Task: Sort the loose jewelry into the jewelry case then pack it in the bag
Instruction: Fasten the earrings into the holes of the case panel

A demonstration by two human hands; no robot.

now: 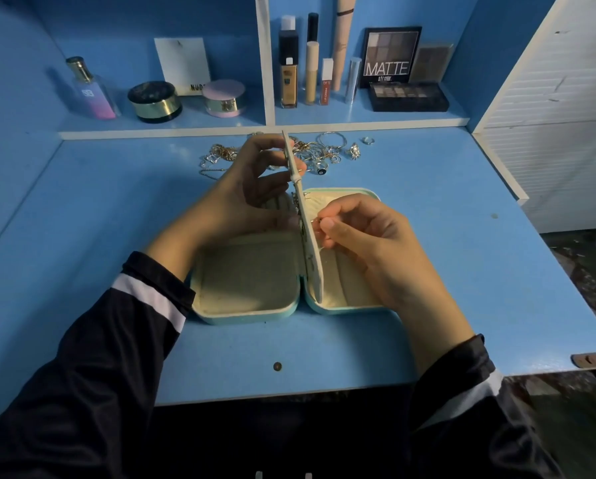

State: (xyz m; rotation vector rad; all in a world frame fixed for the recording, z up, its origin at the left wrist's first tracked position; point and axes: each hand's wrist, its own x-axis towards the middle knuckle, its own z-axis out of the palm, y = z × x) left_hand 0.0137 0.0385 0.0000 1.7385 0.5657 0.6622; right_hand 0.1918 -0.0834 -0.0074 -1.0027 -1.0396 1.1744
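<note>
A mint-green jewelry case point(244, 314) lies open on the blue desk, its cream lining showing in both halves. A thin cream divider panel point(307, 229) stands upright along the hinge. My left hand point(251, 188) holds that panel, fingers near its top and thumb low on its left face. My right hand point(362, 243) pinches a small metal piece point(315, 221), too small to identify, against the panel's right face. Loose gold and silver jewelry point(320, 152) lies in a pile behind the case, partly hidden by my left hand. No bag is in view.
A shelf behind the desk holds a perfume bottle point(91, 89), two round jars point(155, 102), several makeup tubes point(312, 72) and eyeshadow palettes point(409, 96). A white panel point(549, 108) borders the desk on the right. The desk's front edge point(282, 392) runs just past my forearms.
</note>
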